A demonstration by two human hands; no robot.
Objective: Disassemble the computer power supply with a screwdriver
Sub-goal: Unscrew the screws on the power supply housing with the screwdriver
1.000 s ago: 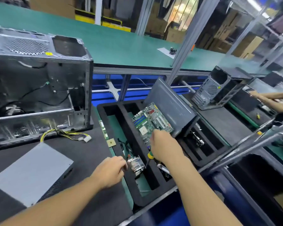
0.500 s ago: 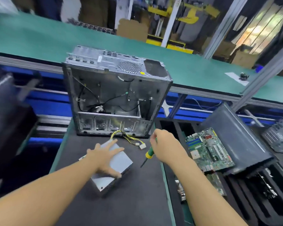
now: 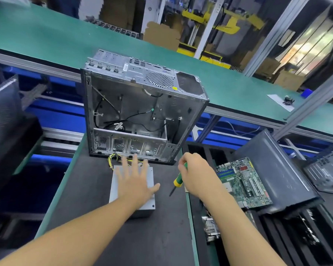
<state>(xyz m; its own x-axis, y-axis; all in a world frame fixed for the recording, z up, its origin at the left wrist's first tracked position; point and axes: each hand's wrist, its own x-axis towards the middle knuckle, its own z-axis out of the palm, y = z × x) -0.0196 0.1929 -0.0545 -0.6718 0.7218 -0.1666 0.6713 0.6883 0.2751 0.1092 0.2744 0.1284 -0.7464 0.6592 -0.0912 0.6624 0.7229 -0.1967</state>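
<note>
- Power supply (image 3: 115, 191): I see a grey metal box lying flat on the black mat (image 3: 85, 198), just in front of the computer case (image 3: 142, 112), with one small screw showing at its near right corner.
- I read the left hand (image 3: 135, 181) as flat on top of that box, fingers straight and spread, thumb reaching out over the right edge. Nothing is curled round anything.
- The right hand (image 3: 196, 173) is wrapped round the screwdriver (image 3: 178, 180), which has a green handle with a yellow collar. Its dark shaft points down and to the left.
- The screwdriver tip sits low over the mat just right of the box. I cannot tell whether it touches the mat.
- The two hands are apart, one on the box and one beside it.
- Yellow cables (image 3: 112, 160) come out at the far end of the box and lie between it and the case.
- The case stands upright with its side off, open toward me. Loose black wires hang inside and a round fan grille shows on its top face.
- Right of the mat, a green motherboard (image 3: 244, 181) leans against a dark side panel (image 3: 277, 169), both propped over a black compartmented tray (image 3: 273, 239).
- Behind the case a green conveyor belt (image 3: 46, 39) runs across my view.
</note>
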